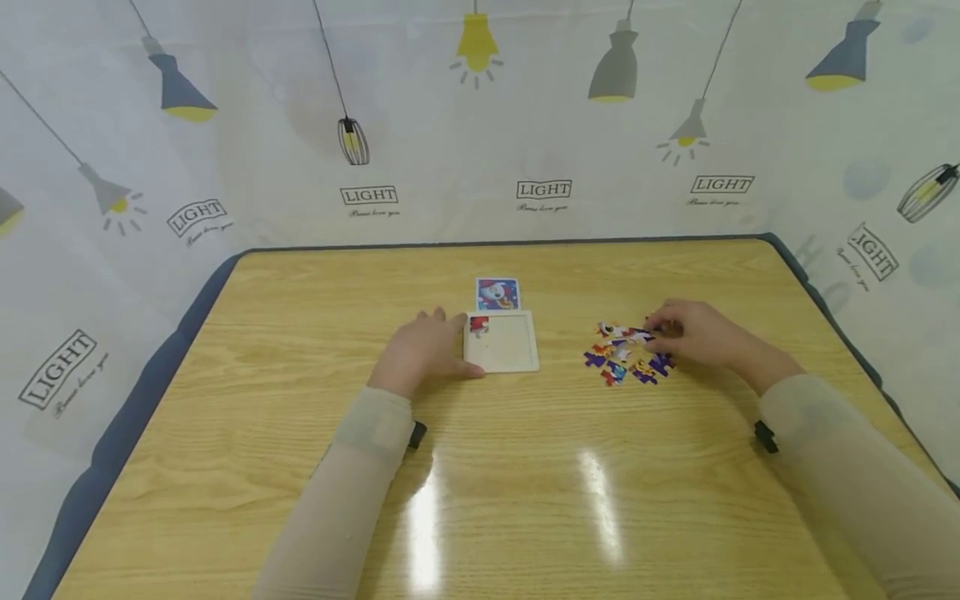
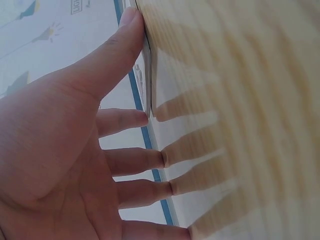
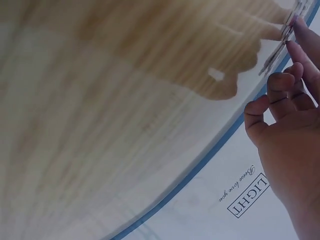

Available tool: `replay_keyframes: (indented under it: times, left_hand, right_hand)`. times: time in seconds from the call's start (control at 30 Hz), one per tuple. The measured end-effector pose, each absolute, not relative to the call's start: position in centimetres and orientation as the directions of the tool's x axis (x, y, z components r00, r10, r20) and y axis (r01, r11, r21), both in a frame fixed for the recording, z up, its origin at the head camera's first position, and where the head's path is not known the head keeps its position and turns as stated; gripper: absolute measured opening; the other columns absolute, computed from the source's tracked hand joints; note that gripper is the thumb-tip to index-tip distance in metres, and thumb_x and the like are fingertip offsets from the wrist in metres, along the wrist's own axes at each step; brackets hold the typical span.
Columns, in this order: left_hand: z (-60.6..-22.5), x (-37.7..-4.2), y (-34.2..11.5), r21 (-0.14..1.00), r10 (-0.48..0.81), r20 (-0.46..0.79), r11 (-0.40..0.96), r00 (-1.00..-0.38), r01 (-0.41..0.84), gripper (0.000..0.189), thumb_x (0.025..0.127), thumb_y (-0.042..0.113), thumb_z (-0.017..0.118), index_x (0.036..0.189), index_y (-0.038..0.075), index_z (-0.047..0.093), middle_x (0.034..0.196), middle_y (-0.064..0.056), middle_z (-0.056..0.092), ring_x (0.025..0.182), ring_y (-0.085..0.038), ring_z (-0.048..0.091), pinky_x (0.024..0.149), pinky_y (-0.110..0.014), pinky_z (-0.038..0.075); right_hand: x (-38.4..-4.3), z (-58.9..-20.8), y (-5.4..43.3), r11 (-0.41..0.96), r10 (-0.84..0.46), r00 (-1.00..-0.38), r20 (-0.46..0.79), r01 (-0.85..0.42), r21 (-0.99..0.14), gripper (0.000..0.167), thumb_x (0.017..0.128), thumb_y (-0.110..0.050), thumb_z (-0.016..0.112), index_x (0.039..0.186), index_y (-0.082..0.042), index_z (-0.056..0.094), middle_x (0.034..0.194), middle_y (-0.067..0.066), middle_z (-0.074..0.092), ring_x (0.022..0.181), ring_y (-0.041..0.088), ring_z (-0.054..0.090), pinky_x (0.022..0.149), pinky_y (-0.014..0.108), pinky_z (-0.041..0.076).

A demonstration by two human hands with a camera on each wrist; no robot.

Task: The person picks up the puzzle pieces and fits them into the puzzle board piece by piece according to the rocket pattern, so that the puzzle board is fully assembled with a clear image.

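My left hand (image 1: pixel 427 350) rests beside a shallow white puzzle tray (image 1: pixel 534 342), thumb at its lower left corner and fingers along its left side. In the left wrist view its fingers (image 2: pixel 135 162) are spread and fairly straight. One red-topped puzzle piece (image 1: pixel 478 323) lies in the tray's upper left corner. Over to the right, my right hand (image 1: pixel 697 333) bends over a pile of loose puzzle pieces (image 1: pixel 621 354). Its thumb and forefinger pinch a piece at the pile's right edge, mostly hidden by the fingertips. The other fingers (image 3: pixel 281 82) curl in the right wrist view.
A small picture card (image 1: pixel 498 294) with a blue and red cartoon lies just behind the tray. Everything is on a wood-grain table (image 1: pixel 510 467) with a dark blue edge. A white curtain (image 1: pixel 465 142) printed with lamps hangs around its back and sides.
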State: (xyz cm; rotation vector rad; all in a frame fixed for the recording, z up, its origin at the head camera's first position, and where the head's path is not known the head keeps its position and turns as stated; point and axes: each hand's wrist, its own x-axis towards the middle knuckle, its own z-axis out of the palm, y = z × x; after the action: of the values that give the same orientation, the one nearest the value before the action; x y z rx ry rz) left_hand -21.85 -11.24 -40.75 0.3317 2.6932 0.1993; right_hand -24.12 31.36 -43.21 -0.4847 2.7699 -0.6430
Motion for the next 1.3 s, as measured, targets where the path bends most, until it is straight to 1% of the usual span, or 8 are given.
replay_keyframes:
  times: [0.1,0.27,0.47,0.63,0.8,0.9,1.07,1.3]
  left_hand:
    - [-40.7,-21.9,-11.2,0.189,0.264,-0.388,0.961,-0.883,0.204,0.108,0.089,0.07,0.074,0.17,0.017,0.027,0.176,-0.027,0.02,0.162,-0.052,0.022,0.131,-0.064,0.028]
    - [-40.7,-21.9,-11.3,0.191,0.268,-0.388,0.959,-0.882,0.208,0.109,0.089,0.07,0.074,0.17,0.017,0.027,0.176,-0.027,0.02,0.162,-0.052,0.022,0.131,-0.064,0.028]
    - [-40.6,-21.8,-11.2,0.195,0.259,-0.389,0.961,-0.884,0.196,0.108,0.089,0.07,0.074,0.17,0.016,0.027,0.176,-0.027,0.02,0.162,-0.052,0.022,0.131,-0.064,0.028]
    - [-40.5,-21.7,-11.2,0.196,0.257,-0.39,0.961,-0.884,0.193,0.107,0.089,0.069,0.074,0.17,0.017,0.027,0.176,-0.026,0.019,0.162,-0.052,0.021,0.131,-0.064,0.027]
    - [-40.6,-21.7,-11.2,0.189,0.263,-0.391,0.961,-0.882,0.202,0.108,0.089,0.07,0.073,0.17,0.016,0.027,0.176,-0.026,0.019,0.162,-0.052,0.022,0.131,-0.064,0.028]
    - [-40.6,-21.8,-11.2,0.187,0.264,-0.392,0.961,-0.881,0.205,0.108,0.089,0.071,0.073,0.17,0.016,0.027,0.176,-0.026,0.019,0.162,-0.052,0.022,0.131,-0.063,0.028]
    - [-40.6,-21.8,-11.2,0.189,0.264,-0.393,0.961,-0.881,0.203,0.107,0.09,0.07,0.073,0.17,0.016,0.027,0.176,-0.026,0.019,0.162,-0.052,0.022,0.131,-0.063,0.028]
    - [-40.7,-21.8,-11.2,0.186,0.263,-0.394,0.961,-0.881,0.204,0.107,0.09,0.07,0.073,0.17,0.016,0.027,0.176,-0.026,0.019,0.162,-0.051,0.021,0.132,-0.063,0.027]
  right_hand:
    - [-24.1,-43.3,31.4,0.84,-0.373,-0.911,-0.178,-0.25,-0.481,0.031,0.101,-0.029,0.076,0.124,-0.009,0.073,0.106,0.007,0.065,0.093,0.021,0.055,0.079,0.035,0.048]
    - [-24.1,-42.9,31.5,0.833,-0.367,-0.912,-0.184,-0.235,-0.5,0.037,0.099,-0.036,0.078,0.124,-0.01,0.07,0.106,0.008,0.064,0.092,0.022,0.054,0.075,0.033,0.048]
    - [-24.3,-41.4,30.6,0.815,-0.399,-0.909,-0.124,-0.29,-0.501,0.034,0.098,-0.035,0.079,0.12,-0.011,0.07,0.107,0.007,0.07,0.095,0.022,0.061,0.074,0.031,0.052]
    - [-24.5,-40.3,29.3,0.806,-0.419,-0.903,-0.093,-0.323,-0.496,0.031,0.1,-0.035,0.077,0.12,-0.013,0.07,0.102,0.005,0.069,0.091,0.02,0.06,0.071,0.03,0.05]
    - [-24.9,-40.1,27.3,0.784,-0.441,-0.894,-0.081,-0.34,-0.52,0.031,0.101,-0.036,0.075,0.122,-0.014,0.07,0.103,0.005,0.068,0.092,0.02,0.057,0.069,0.031,0.047]
    - [-25.3,-40.0,25.6,0.764,-0.457,-0.887,-0.067,-0.352,-0.541,0.029,0.101,-0.033,0.076,0.122,-0.014,0.071,0.103,0.005,0.068,0.091,0.021,0.057,0.071,0.033,0.047]
    - [-26.4,-40.3,22.8,0.735,-0.476,-0.878,-0.046,-0.369,-0.569,0.026,0.1,-0.03,0.077,0.12,-0.015,0.071,0.102,0.005,0.068,0.09,0.023,0.059,0.072,0.035,0.05]
    - [-27.6,-41.0,19.5,0.709,-0.506,-0.861,-0.062,-0.373,-0.599,0.028,0.1,-0.03,0.076,0.122,-0.013,0.071,0.106,0.007,0.07,0.092,0.023,0.061,0.072,0.034,0.053]
